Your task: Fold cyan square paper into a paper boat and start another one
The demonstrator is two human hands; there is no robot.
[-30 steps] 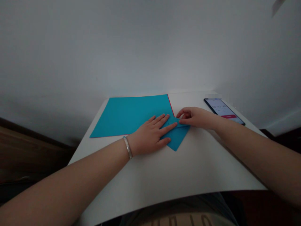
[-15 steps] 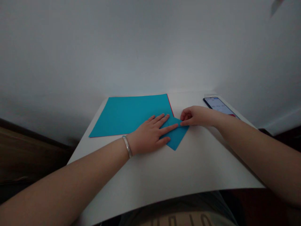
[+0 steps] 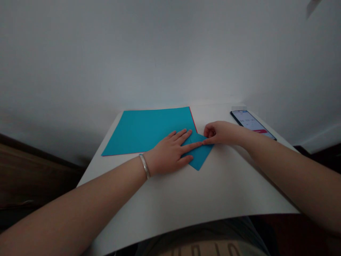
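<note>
"Where's the small folded blue paper (image 3: pixel 199 157)?"
"On the white surface (image 3: pixel 186 199), by the near right corner of the large rectangular blue sheet (image 3: pixel 149 129) with red edging. One corner points toward the person, another right; its long axis is obscured."
"And the hands?"
"Left hand (image 3: pixel 170 152) spread flat over it; right hand (image 3: pixel 220 133) curled, thumb against it, any pinch unclear."
"Count?"
"One folded paper, one large sheet on view, one dark-edged phone (image 3: pixel 250 121)."
</note>
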